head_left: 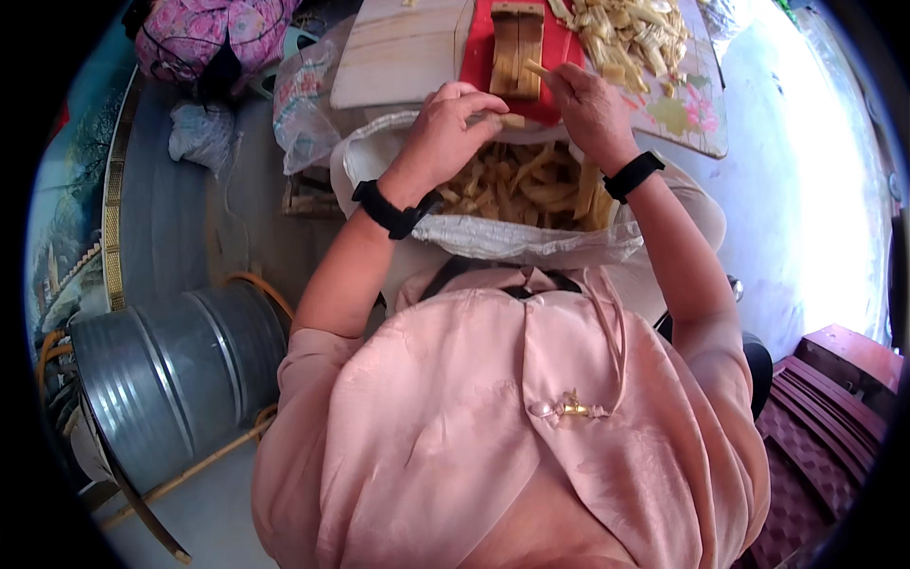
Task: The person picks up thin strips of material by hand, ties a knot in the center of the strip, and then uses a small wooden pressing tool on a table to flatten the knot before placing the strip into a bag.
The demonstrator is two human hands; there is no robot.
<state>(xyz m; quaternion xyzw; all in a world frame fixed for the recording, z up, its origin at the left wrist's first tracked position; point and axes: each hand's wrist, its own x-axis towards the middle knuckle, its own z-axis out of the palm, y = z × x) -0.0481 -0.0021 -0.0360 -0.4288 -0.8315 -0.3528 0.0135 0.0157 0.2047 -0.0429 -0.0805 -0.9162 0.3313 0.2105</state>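
My left hand (453, 133) is over the left rim of an open white woven sack (559, 248), fingertips closed on a short pale yellow piece (513, 121). Thumb and fingers of my right hand (595, 112) pinch a thin pale yellow strip (536, 68), its tip at the right edge of a wooden block (517, 57). That block has a lengthwise slot and lies on a red board (480, 57). Below both hands, the sack holds many yellowish-brown strips (526, 185). A heap of paler strips (640, 38) lies beyond my right hand.
Under the red board is a pale tabletop (403, 57) with a floral print at right. A clear plastic bag (305, 104) hangs at its left. A ribbed metal drum (180, 370) stands lower left, dark red slatted furniture (815, 446) lower right. A pink floral bundle (213, 38) sits far left.
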